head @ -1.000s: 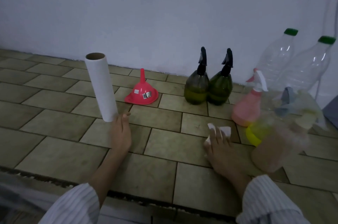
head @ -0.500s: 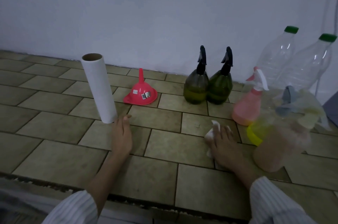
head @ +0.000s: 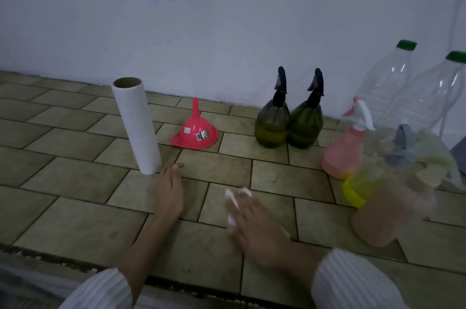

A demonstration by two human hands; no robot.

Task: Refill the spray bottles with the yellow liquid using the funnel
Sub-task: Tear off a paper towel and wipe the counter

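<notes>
Two dark green spray bottles (head: 288,124) with black triggers stand side by side near the wall, each holding some yellow liquid. A red funnel (head: 194,133) sits mouth down to their left. A pink spray bottle (head: 344,154) with a white trigger stands at the right, and in front of it a clear spray bottle (head: 393,182) with a grey trigger and yellow at its base looks blurred. My left hand (head: 169,189) rests flat on the tiles beside a paper roll. My right hand (head: 254,220) presses a white tissue (head: 233,204) onto the tiles.
A tall white paper roll (head: 137,127) stands upright just left of my left hand. Two big empty clear bottles (head: 408,89) with green caps lean at the wall on the right. The tiled surface (head: 75,182) ends at a near edge below my sleeves.
My right hand has slid left and nearer to me with the tissue under it. The left hand has stayed by the roll.
</notes>
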